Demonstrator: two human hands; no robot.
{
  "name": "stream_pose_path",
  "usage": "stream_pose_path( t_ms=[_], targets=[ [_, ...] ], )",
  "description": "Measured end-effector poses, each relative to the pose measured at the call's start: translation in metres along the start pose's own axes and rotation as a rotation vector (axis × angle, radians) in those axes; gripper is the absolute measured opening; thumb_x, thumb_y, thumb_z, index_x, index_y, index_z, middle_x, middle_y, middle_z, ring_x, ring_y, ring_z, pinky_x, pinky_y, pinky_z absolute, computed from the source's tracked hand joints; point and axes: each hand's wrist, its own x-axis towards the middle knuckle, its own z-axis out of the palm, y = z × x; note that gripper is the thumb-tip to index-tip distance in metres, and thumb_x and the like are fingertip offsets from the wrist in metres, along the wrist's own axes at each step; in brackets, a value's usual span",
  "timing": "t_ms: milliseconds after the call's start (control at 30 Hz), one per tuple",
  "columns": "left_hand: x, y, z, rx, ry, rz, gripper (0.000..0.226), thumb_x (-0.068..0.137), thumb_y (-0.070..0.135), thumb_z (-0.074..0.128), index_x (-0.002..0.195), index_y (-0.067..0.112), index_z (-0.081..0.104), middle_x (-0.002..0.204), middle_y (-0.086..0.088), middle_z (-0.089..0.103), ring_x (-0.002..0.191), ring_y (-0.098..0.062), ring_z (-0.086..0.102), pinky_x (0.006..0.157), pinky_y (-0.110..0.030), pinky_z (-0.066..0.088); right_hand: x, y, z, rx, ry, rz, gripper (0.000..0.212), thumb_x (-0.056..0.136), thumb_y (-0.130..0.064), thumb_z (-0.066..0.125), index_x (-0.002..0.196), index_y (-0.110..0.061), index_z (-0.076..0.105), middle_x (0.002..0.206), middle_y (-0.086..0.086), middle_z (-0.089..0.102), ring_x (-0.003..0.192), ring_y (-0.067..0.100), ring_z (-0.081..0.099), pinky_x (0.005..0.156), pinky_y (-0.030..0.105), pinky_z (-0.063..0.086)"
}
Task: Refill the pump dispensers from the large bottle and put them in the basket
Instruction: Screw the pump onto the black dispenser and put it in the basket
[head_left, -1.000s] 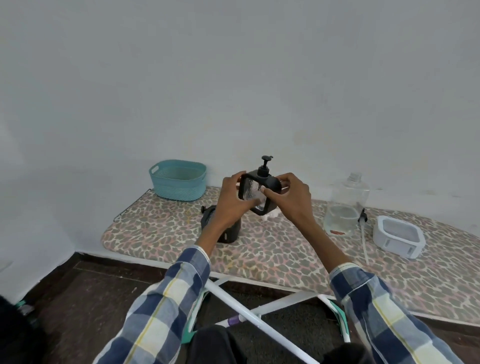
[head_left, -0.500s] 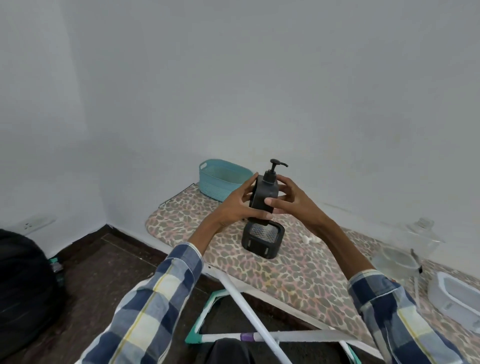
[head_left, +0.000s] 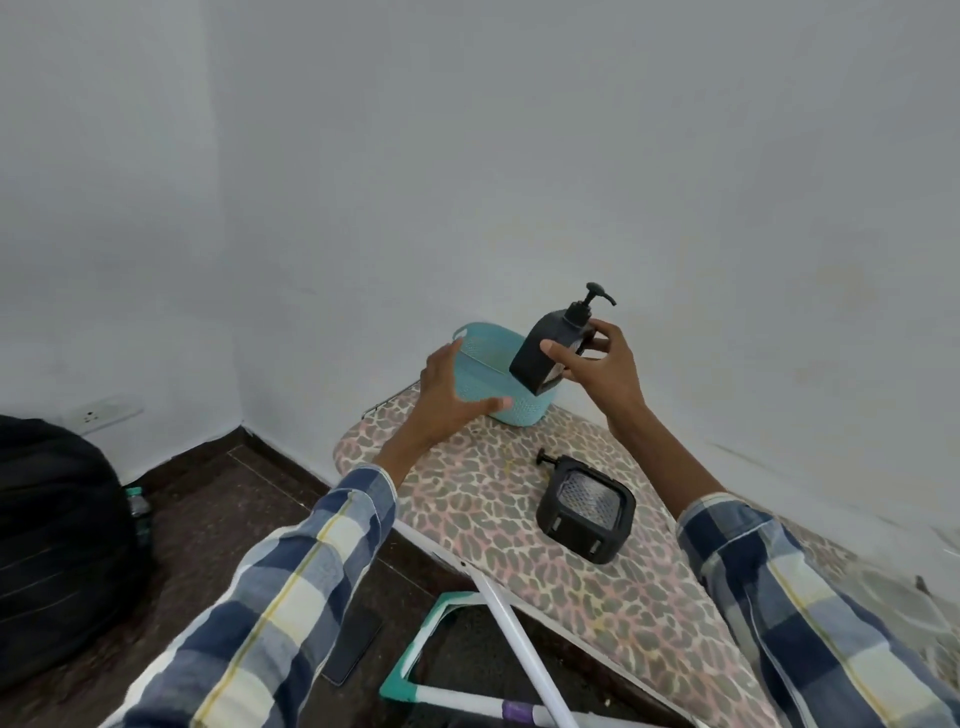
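Over the teal basket (head_left: 485, 382) at the far left end of the bench (head_left: 483, 499), my right hand (head_left: 600, 371) has its fingers clamped on a tilted black pump dispenser (head_left: 550, 345). My left hand (head_left: 449, 392) rests against the basket's near wall, fingers spread apart. Nearer, a second black dispenser (head_left: 586, 509) lies on the bench.

light: soft, even, dim | shadows: faint | edges: wide-angle bending, blurred

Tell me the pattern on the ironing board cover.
Leopard-style spots, grey-brown on pink-cream, on the ironing board cover; head view.
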Motion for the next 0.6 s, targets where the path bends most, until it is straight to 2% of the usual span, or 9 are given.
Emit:
stream_pose_path(
  t_ms=[100, 233, 400, 500, 600],
  targets=[
    [0.011, -0.015, 0.011, -0.009, 0.125, 0.043, 0.098, 0.090, 0.069, 0.071, 0.168, 0.038, 0.019, 0.174, 0.002, 0.015, 0.162, -0.023, 0.015, 0.128, -0.062, 0.025, 0.017, 0.003, 0.015, 0.001, 0.043, 0.000, 0.101, 0.058, -0.071, 0.093, 0.140, -0.029, 0.053, 0.129, -0.007, 0.063, 0.117, 0.014, 0.068, 0.097, 0.048, 0.061],
    [0.023, -0.027, 0.027, 0.003, 0.200, 0.069, 0.080, 0.101, 0.064, 0.061, 0.167, 0.047, 0.019, 0.176, 0.008, 0.010, 0.163, -0.025, 0.013, 0.126, -0.060, 0.030, 0.037, 0.005, 0.033, -0.029, 0.052, -0.031, 0.102, 0.063, -0.065, 0.093, 0.145, -0.025, 0.049, 0.137, -0.005, 0.060, 0.120, 0.019, 0.067, 0.103, 0.045, 0.057],
    [0.028, -0.045, 0.036, 0.045, 0.164, 0.071, 0.076, 0.102, 0.072, 0.047, 0.166, 0.050, 0.014, 0.175, 0.005, 0.018, 0.162, -0.024, 0.021, 0.125, -0.061, 0.033, 0.065, 0.012, 0.053, -0.073, -0.011, -0.004, 0.099, 0.069, -0.052, 0.096, 0.148, -0.019, 0.046, 0.141, -0.002, 0.057, 0.128, 0.019, 0.058, 0.107, 0.041, 0.052],
    [0.031, -0.052, 0.039, 0.070, 0.163, 0.094, 0.077, 0.102, 0.072, 0.044, 0.168, 0.045, 0.014, 0.174, 0.002, 0.022, 0.161, -0.024, 0.024, 0.125, -0.061, 0.033, 0.078, 0.020, 0.068, -0.136, -0.072, 0.018, 0.100, 0.072, -0.045, 0.097, 0.151, -0.013, 0.044, 0.138, 0.000, 0.054, 0.122, 0.016, 0.055, 0.097, 0.032, 0.049],
    [0.034, -0.056, 0.041, 0.096, 0.172, 0.080, 0.081, 0.101, 0.072, 0.044, 0.169, 0.039, 0.014, 0.175, 0.002, 0.022, 0.161, -0.023, 0.025, 0.124, -0.062, 0.035, 0.090, 0.027, 0.086, -0.161, -0.143, 0.096, 0.112, 0.063, -0.051, 0.099, 0.151, -0.013, 0.041, 0.138, 0.001, 0.052, 0.123, 0.020, 0.057, 0.099, 0.040, 0.057]
  ],
)
